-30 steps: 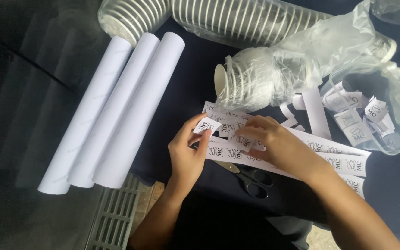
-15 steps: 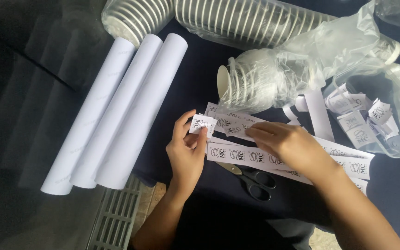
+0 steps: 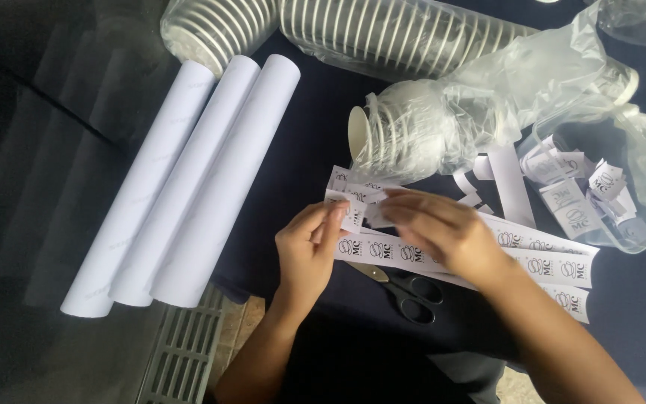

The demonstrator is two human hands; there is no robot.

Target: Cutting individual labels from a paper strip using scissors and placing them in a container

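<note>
My left hand (image 3: 306, 253) pinches a small white printed label (image 3: 353, 215) between thumb and fingers. Beside it, my right hand (image 3: 438, 230) has its fingertips on the same small label; it is blurred. Both hands hover over long white printed paper strips (image 3: 540, 254) lying on the dark tabletop. Black-handled scissors (image 3: 407, 289) lie just below the strips, between my forearms.
Three white paper rolls (image 3: 188, 187) lie side by side at the left. Stacks of white paper cups in clear plastic (image 3: 405, 135) fill the top. A clear plastic container (image 3: 600, 202) of cut labels stands at the right. A floor grate (image 3: 185, 352) shows beneath the table edge.
My right hand has moved left from the strips up to the small label in my left hand. The view has shifted slightly.
</note>
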